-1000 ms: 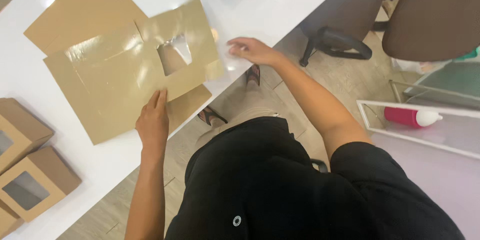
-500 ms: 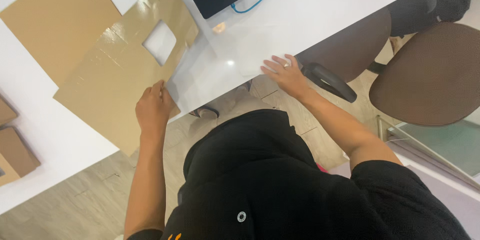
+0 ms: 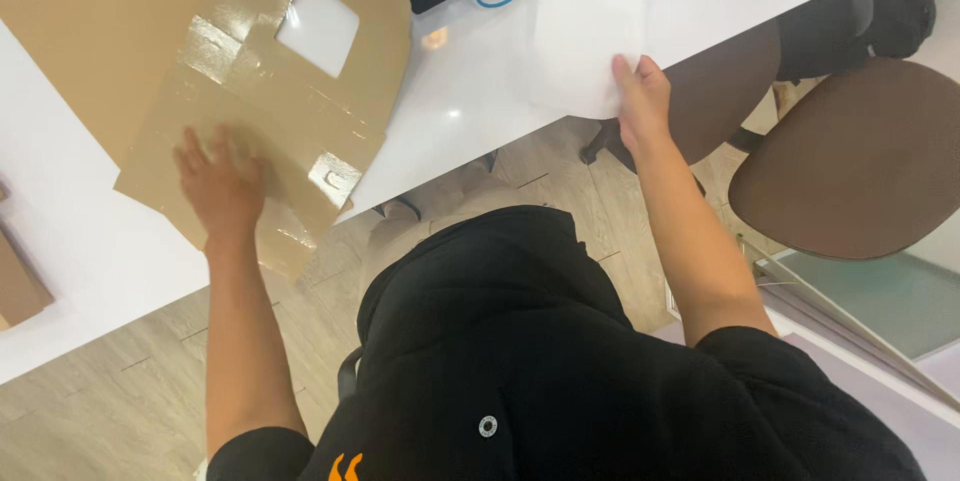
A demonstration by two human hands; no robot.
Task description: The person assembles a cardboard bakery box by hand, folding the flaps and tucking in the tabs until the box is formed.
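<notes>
Right hand (image 3: pixel 645 101) lifted, apparently pinching clear sheet (image 3: pixel 585 41).

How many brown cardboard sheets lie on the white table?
2. The flat box blank with the square window lies under the left hand; a plain sheet lies beneath it, up-left. More may be hidden.

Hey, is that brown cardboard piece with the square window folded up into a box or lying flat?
Flat. The brown cardboard blank lies spread on the white table, no sides raised, left hand pressing on it.

One flat brown cardboard box blank with a square window (image 3: pixel 270 91) lies beside one plain brown cardboard sheet (image 3: pixel 90 31). One translucent white plastic sheet (image 3: pixel 585 41). Two brown swivel chairs (image 3: pixel 850 161).
</notes>
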